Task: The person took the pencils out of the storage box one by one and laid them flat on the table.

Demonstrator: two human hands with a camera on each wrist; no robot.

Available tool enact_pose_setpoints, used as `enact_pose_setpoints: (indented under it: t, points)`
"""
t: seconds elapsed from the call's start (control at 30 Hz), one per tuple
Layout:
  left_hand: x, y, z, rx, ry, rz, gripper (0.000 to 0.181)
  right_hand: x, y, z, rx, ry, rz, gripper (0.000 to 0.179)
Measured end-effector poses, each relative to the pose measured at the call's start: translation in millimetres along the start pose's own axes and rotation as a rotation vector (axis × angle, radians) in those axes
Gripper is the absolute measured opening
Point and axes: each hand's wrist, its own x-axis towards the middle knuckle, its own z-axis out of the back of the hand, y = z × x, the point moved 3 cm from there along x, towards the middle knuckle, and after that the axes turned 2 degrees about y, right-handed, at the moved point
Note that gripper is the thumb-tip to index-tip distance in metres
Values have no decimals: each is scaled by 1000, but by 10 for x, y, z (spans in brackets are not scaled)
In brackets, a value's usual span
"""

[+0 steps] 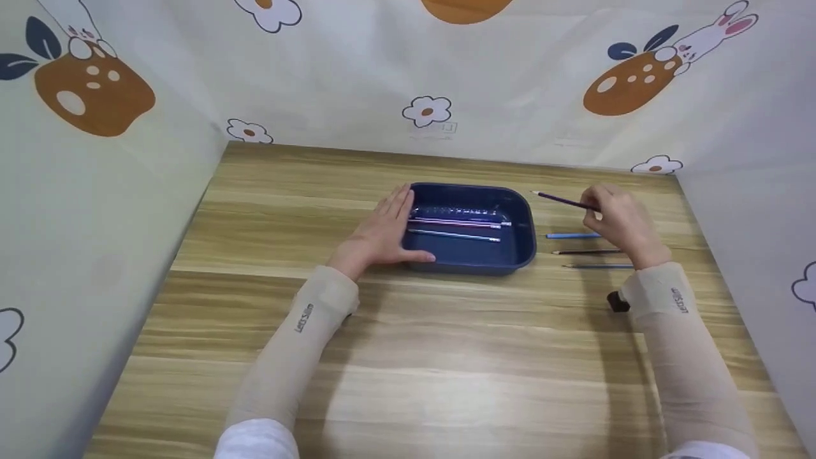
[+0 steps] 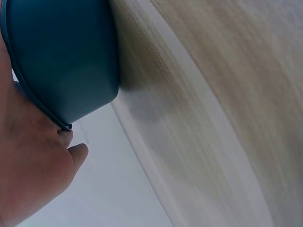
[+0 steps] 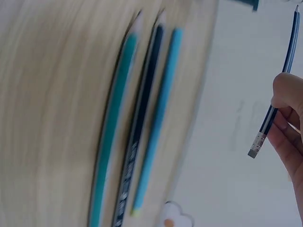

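In the head view a dark blue bin (image 1: 468, 260) holds several pencils (image 1: 456, 236), erasers to the right. My left hand (image 1: 379, 236) rests against its left end, fingers extended along the rim and thumb stretched over the front edge. From the left wrist, the bin's outer wall (image 2: 66, 56) shows beside the left hand (image 2: 38, 156). A dark pencil (image 1: 564, 200) is pinched by my right hand (image 1: 618, 217), above the table and right of the bin, its sharpened tip toward the bin. In the right wrist view the eraser end of this dark pencil (image 3: 267, 120) sticks out below the fingers.
Beneath the right hand, three pencils lie side by side: a light blue one (image 3: 158, 123), a dark one (image 3: 139, 123) and a teal one (image 3: 113, 123). A patterned sheet (image 1: 344, 76) walls the wooden table (image 1: 408, 357) at the back and both sides.
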Motion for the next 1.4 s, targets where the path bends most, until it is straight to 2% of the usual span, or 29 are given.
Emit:
enact_pose_setpoints:
  t: [0.23, 0.5, 0.83, 1.0, 1.27, 1.4]
  points:
    - [-4, -12, -8, -10, -1, 4, 131, -84, -291, -88, -73, 170, -90, 18]
    - [-12, -31, -34, -19, -5, -7, 131, -122, -430, -196, -97, 383, -157, 9]
    - [-4, -28, -40, -31, 16, -8, 131, -41, -482, -296, -111, 531, -186, 11]
    - [12, -19, 28, -33, -7, 4, 131, 43, -461, -273, -134, 518, -212, 16]
    - [7, -23, -1, -39, 8, 5, 132, -25, -398, -245, -135, 409, -228, 19]
    - [-17, 16, -9, -30, 2, 13, 131, 31, -312, -233, -138, 345, -249, 15]
